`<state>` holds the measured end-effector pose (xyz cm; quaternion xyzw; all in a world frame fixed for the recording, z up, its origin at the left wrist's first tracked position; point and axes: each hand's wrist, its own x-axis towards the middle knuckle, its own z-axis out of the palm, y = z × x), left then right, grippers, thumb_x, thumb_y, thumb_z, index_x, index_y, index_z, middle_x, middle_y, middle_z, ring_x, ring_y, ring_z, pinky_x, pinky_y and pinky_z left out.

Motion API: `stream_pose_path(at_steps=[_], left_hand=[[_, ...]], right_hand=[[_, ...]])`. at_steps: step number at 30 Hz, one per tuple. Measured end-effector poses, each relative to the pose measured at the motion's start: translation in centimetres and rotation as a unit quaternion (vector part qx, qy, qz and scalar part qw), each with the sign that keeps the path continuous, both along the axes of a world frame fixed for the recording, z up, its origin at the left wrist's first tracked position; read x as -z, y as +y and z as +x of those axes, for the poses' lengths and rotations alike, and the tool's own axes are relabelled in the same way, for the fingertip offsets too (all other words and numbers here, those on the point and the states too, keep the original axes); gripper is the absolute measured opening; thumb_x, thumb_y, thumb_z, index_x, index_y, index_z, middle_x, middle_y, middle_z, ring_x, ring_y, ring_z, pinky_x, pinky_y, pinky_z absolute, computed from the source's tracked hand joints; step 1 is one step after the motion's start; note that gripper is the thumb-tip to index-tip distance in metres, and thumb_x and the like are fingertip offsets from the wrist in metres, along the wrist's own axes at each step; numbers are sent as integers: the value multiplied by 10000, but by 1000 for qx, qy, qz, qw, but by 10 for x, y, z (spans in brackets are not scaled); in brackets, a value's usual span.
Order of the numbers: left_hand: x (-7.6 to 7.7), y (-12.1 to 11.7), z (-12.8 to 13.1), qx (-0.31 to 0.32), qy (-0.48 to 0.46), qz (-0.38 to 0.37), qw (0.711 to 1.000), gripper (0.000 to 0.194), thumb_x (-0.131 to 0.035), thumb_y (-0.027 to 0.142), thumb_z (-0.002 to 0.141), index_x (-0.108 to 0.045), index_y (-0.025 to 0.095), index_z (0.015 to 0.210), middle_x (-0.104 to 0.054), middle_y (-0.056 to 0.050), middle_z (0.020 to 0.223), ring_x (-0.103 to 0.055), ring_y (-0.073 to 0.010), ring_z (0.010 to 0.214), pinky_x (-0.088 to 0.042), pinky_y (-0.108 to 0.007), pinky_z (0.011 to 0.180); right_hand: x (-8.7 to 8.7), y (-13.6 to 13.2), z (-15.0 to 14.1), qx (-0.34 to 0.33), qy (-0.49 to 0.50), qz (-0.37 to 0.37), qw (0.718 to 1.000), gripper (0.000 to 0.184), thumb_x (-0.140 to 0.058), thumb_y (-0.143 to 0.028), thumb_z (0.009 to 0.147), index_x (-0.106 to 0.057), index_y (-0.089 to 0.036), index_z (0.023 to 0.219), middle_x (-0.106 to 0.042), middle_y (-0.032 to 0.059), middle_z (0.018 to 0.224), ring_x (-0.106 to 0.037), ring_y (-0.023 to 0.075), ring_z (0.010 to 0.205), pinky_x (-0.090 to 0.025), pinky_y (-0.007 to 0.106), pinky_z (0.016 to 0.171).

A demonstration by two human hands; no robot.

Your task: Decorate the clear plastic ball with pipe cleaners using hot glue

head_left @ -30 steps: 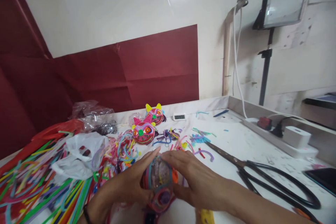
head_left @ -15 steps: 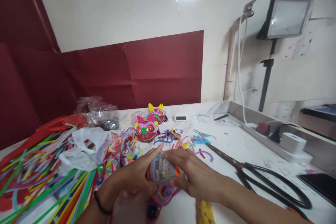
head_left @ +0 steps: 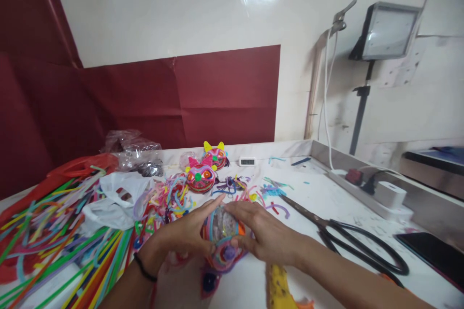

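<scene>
My left hand [head_left: 181, 239] and my right hand [head_left: 261, 234] cup a round craft piece [head_left: 224, 236] wound from coloured strips, with a purple spot at its front. Both hands press against its sides, fingertips meeting over its top. It rests on the white table [head_left: 326, 198]. Two finished cat-face pieces, a pink-eared one [head_left: 200, 177] and a yellow-eared one [head_left: 216, 154], stand further back. A heap of loose coloured strips [head_left: 58, 241] lies to the left of my left hand.
Large black scissors [head_left: 348, 234] lie to the right. A dark phone [head_left: 431, 251] sits at the right edge, a power strip with a white adapter [head_left: 387, 195] behind it. White [head_left: 112, 205] and clear [head_left: 132, 152] plastic bags, a small digital clock [head_left: 248, 160], a yellow object [head_left: 277, 287].
The view has shifted slightly, so everything sits a little left and lower. My hands stay closed around the round piece, fingers adjusting a little on it.
</scene>
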<state>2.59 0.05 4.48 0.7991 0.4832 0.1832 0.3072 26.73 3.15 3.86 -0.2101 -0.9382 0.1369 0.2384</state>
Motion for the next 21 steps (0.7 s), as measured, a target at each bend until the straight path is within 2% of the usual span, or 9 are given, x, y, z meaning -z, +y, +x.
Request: stream_pose_path(at_steps=[9, 18, 21], left_hand=[[-5, -2, 4, -1, 12, 26, 1000, 1195, -829, 488, 613, -176, 166, 1560, -154, -122, 1639, -140, -350, 1491, -160, -417, 1209], [-3, -1, 1, 13, -14, 45, 999, 1275, -753, 719, 598, -138, 160, 1565, -149, -136, 1634, -155, -389, 1476, -155, -450, 1206], [-3, -2, 2, 17, -36, 37, 999, 1290, -757, 727, 592, -132, 154, 1565, -175, -148, 1626, -206, -378, 1464, -182, -435, 1201]], right_hand=[[2, 0, 1, 3, 15, -8, 1000, 562, -677, -307, 850, -525, -101, 1350, -558, 214, 1375, -549, 325, 1231, -421, 488, 1033], [4, -1, 0, -5, 39, -32, 999, 541, -664, -292, 854, -515, -125, 1346, -567, 179, 1360, -542, 287, 1234, -418, 443, 1052], [5, -2, 0, -8, 47, -37, 998, 555, -656, -286, 856, -497, -115, 1359, -561, 182, 1358, -529, 287, 1243, -417, 434, 1053]])
